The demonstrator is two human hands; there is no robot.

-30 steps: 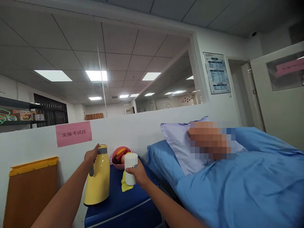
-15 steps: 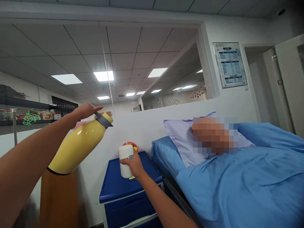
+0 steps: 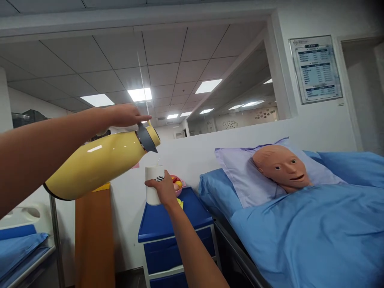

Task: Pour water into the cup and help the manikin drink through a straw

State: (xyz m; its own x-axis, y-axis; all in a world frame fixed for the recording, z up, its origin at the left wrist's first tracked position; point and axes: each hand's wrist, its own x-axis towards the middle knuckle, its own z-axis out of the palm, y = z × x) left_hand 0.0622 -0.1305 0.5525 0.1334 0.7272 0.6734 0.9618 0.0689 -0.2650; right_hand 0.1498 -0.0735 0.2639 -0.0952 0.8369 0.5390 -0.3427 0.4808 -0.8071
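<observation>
Aloft, tilted flask (image 3: pixel 100 164), spout (image 3: pixel 152 149) just apart from cup (image 3: pixel 151 175)

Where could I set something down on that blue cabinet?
The blue cabinet shows bare top at its front left, below the held white mug, and along its right, between the right forearm and the bed. It's crowded at the back, with the pink fruit bowl and yellow cloth, and above, where the flask tips toward the mug.

passable: between cup (image 3: pixel 151 175) and pillow (image 3: pixel 233 172) | obstacles: jug (image 3: pixel 100 163), pink bowl (image 3: pixel 179 193)
</observation>
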